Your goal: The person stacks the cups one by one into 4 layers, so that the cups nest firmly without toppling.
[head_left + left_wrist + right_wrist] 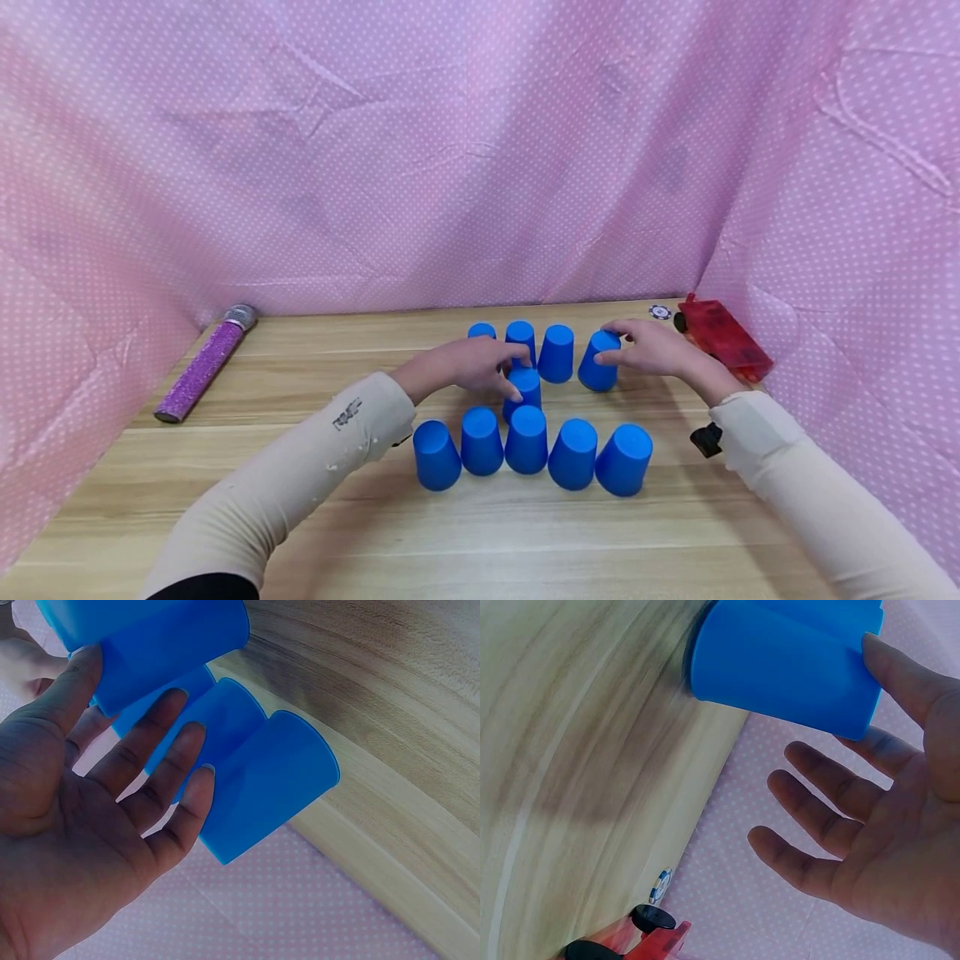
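Blue plastic cups stand upside down in two rows. Between the rows, my left hand (480, 362) holds the top of a single blue cup (527, 385), thumb on the near side and forefinger beyond. In the left wrist view the other fingers of the left hand (97, 795) spread in front of the back-row cups (274, 787). My right hand (651, 346) pinches the rightmost back-row cup (597, 367) by its top. The right wrist view shows that cup (787, 671) between thumb and forefinger of the right hand (885, 802), its remaining fingers loosely spread.
A front row of several blue cups (527, 446) stands nearer the person. At the back right lie a red translucent toy (723, 337) with black wheels and a poker chip (660, 312). A glittery purple microphone (202, 371) lies at left. Dotted pink cloth (450, 167) walls the table (315, 350).
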